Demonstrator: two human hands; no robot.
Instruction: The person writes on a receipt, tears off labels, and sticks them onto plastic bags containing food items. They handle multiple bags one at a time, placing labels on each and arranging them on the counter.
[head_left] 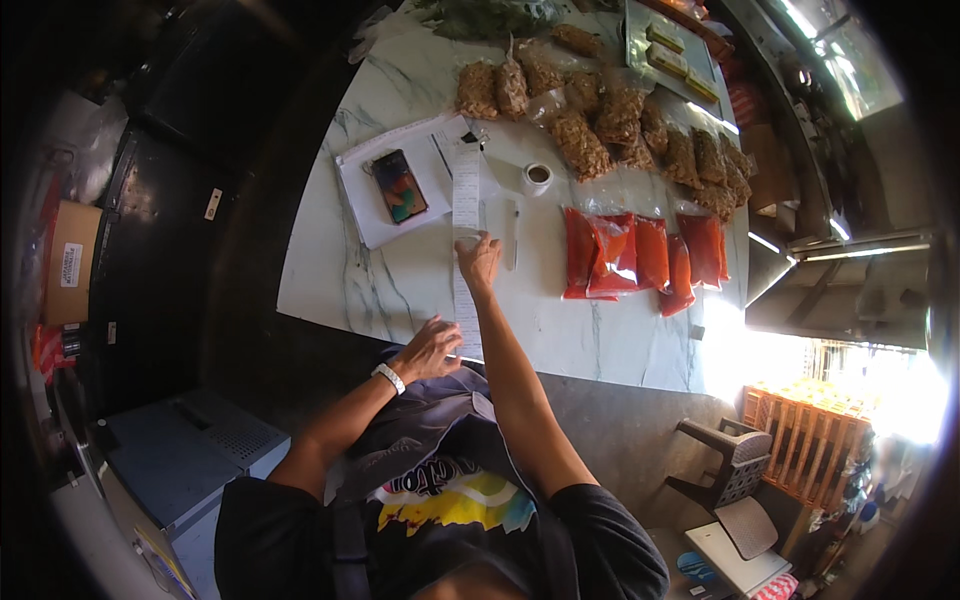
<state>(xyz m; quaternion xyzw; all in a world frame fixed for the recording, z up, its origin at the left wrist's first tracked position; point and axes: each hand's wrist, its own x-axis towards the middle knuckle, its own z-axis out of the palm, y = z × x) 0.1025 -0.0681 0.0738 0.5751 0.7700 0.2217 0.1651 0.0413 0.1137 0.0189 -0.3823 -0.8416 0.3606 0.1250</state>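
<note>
Under the right hand (480,260) and at the left hand (430,347) lay a paper strip (466,190); whether either gripped was unclear.

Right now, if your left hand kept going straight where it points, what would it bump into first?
The long paper strip. The left hand looks right at its edge, perhaps already touching. Beyond it comes the right forearm, though that may be higher up.

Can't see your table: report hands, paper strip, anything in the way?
Right hand on paper strip; left hand by its near end. Strip laid out long. Pen, cup to its right, not on it.
</note>
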